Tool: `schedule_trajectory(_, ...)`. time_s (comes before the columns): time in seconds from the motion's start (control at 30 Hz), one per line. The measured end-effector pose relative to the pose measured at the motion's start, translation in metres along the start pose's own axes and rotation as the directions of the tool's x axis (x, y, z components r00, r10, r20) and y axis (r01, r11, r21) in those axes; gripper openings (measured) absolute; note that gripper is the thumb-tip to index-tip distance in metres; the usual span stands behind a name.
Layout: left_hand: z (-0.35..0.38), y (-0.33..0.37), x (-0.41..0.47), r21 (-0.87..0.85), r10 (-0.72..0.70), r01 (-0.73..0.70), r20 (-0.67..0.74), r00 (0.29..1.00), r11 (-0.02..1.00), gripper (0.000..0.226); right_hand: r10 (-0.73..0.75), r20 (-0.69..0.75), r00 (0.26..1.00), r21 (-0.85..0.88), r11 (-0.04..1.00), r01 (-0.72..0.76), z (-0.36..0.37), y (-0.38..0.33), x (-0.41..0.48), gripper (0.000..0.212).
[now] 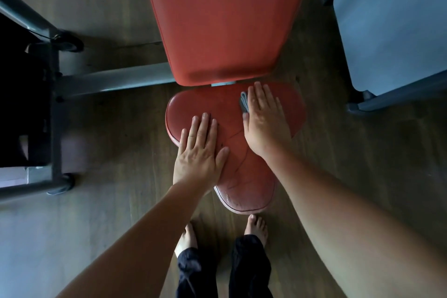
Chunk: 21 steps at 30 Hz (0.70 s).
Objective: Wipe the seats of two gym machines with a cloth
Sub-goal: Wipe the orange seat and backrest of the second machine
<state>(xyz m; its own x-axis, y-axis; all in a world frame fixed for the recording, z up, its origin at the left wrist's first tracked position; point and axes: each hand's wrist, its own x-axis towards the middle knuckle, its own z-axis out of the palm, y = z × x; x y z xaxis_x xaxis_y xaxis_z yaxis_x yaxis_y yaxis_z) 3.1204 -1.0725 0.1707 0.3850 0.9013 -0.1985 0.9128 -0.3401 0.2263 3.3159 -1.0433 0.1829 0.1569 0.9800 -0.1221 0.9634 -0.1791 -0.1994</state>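
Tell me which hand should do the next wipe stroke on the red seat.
Right. The right hand lies flat on the cloth at the seat's far right part, so it can probably sweep across. The left hand is pressed bare on the seat's left edge, seemingly bracing.

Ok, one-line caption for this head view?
Right hand presses a grey cloth flat on the red seat; left hand rests bare beside it.

Dim wood-plank floor (116, 143). Grey metal machine frame (55, 109) on left, small wheel (72, 43) at its foot. Pale blue padded bench (391, 22) at upper right. Low light throughout.
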Motion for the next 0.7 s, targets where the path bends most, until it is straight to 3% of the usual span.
schedule_trajectory(0.23, -0.003, 0.001, 0.001, 0.007, -0.008, 0.008, 0.051, 0.999, 1.0, 0.073, -0.024, 0.063, 0.998, 0.04, 0.999, 0.021, -0.005, -0.018, -0.078, 0.064)
schedule_trajectory(0.43, -0.002, 0.0, 0.001, 0.009, -0.009, 0.009, 0.048, 0.999, 1.0, 0.073, 0.019, 0.042, 0.999, -0.039, 0.999, -0.017, -0.004, 0.003, 0.033, 0.065)
schedule_trajectory(0.5, -0.001, 0.0, 0.001, -0.001, -0.012, 0.012, 0.047, 0.999, 1.0, 0.073, 0.056, 0.019, 0.998, -0.038, 0.998, -0.056, -0.004, -0.003, 0.029, 0.067)
schedule_trajectory(0.63, -0.001, -0.001, 0.001, -0.007, -0.016, 0.016, 0.05, 0.999, 1.0, 0.073, -0.057, 0.048, 0.997, -0.042, 0.997, 0.059, -0.008, -0.005, -0.052, 0.064)
schedule_trajectory(0.7, -0.001, 0.0, 0.001, -0.006, -0.02, 0.02, 0.045, 0.999, 1.0, 0.073, -0.12, 0.07, 0.99, -0.02, 0.992, 0.122, -0.011, 0.013, -0.048, 0.065)
